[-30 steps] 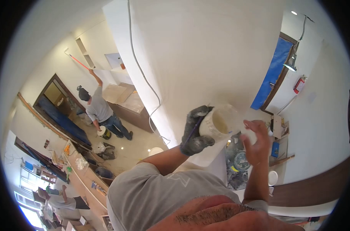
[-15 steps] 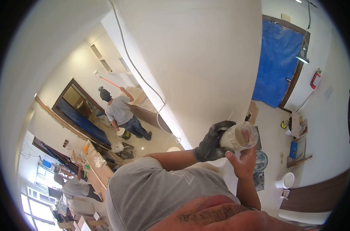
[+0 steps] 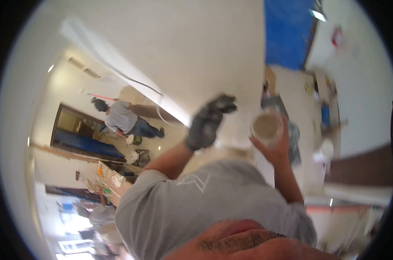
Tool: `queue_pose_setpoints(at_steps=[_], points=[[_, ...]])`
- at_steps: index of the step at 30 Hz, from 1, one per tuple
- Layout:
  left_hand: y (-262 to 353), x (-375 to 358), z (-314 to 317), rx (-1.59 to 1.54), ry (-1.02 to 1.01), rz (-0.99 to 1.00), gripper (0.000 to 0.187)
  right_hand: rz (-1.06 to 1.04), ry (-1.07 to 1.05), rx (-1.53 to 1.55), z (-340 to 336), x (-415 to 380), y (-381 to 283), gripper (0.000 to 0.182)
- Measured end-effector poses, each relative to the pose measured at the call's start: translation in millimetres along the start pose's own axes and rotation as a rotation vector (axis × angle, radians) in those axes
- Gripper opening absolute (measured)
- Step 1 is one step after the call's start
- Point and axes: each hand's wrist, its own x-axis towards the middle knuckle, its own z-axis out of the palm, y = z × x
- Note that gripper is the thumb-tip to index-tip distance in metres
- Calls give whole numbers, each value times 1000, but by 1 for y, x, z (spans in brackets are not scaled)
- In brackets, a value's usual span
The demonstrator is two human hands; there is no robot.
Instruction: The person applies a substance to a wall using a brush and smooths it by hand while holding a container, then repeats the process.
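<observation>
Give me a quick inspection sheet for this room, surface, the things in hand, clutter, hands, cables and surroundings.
Surface: white wall, blurred.
Job's things: open jar of pale paste.
Clutter: white bucket and tools on the floor, blurred.
Hands: right hand holds the jar; gloved left hand is raised, apart from the jar; what it holds is unclear.
Cables: thin cable along the wall.
Surroundings: blue sheet; another person working at the far wall.

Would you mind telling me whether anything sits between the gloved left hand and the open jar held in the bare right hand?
Nothing visible does: the dark-gloved left hand is raised beside the small open pale plastic jar, which the bare right hand grips, with only the cream wall behind the gap.
</observation>
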Motion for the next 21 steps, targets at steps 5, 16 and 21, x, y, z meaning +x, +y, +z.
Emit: queue_pose_setpoints(at_steps=[5,16,21], points=[[57,39,11,330,-160,240,32,-78,-10,-187,0,11,16,96],[-14,95,45,824,-505,258,28,-88,99,-215,-5,38,83,97],[-12,104,69,814,-495,67,29,-43,138,-234,-15,40,94,96]])
